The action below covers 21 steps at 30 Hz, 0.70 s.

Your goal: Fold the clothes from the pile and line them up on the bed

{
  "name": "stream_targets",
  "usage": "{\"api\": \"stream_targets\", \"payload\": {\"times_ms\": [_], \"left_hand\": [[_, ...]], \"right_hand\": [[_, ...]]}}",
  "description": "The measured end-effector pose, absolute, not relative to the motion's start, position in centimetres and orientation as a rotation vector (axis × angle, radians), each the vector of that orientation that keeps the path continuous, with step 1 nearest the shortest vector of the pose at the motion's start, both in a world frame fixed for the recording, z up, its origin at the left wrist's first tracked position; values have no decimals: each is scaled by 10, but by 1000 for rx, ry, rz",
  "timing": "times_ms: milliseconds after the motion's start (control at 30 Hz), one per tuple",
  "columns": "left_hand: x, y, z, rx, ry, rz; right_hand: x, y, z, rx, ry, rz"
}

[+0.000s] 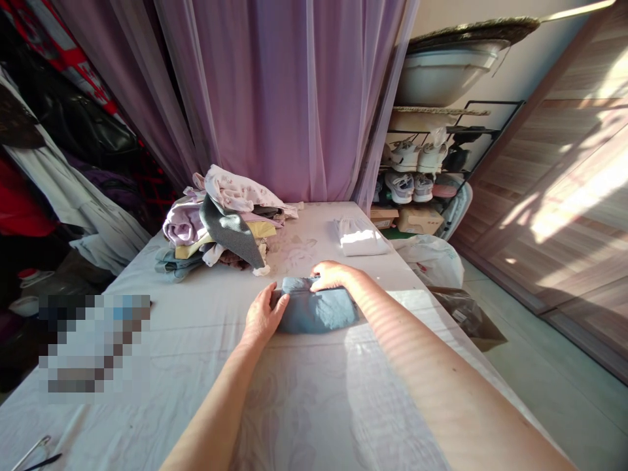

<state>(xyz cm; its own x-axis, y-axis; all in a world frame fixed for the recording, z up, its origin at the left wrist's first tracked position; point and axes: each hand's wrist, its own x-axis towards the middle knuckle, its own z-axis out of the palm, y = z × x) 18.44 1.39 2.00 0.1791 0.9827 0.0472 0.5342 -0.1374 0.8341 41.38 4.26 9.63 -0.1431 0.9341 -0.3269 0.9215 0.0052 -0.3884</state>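
Observation:
A folded blue garment (pixel 318 313), apparently of denim-like cloth, lies in front of me on the sheet-covered surface. My left hand (pixel 262 319) is at its left edge, the thumb on top and the fingers curled along the side. At the far edge, my right hand (pixel 334 275) grips the cloth between thumb and fingers; some fingertips are hidden behind the fold. Just beyond sits a neatly folded white cloth (pixel 360 239). A heap of crumpled clothes (pixel 226 219) in pink, grey, yellow and lilac lies further left.
A purple curtain (pixel 265 98) hangs behind the light sheet (pixel 196 366). To the right stands a rack with shoes (pixel 405 186) and a white basin (pixel 446 72), near a wooden wardrobe (pixel 554 196). Hanging clothes (pixel 63 170) crowd the left side. A blurred-out object lies at left.

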Motion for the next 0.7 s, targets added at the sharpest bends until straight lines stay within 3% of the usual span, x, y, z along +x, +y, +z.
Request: {"api": "stream_targets", "payload": {"times_ms": [267, 467, 700], "left_hand": [[192, 9, 23, 2009, 1507, 754], [204, 31, 47, 2027, 1521, 441], [213, 62, 62, 1716, 1207, 319]], "right_hand": [[443, 31, 86, -2025, -2022, 795], [444, 19, 76, -1921, -1840, 848], [441, -5, 79, -1867, -1756, 683]]}}
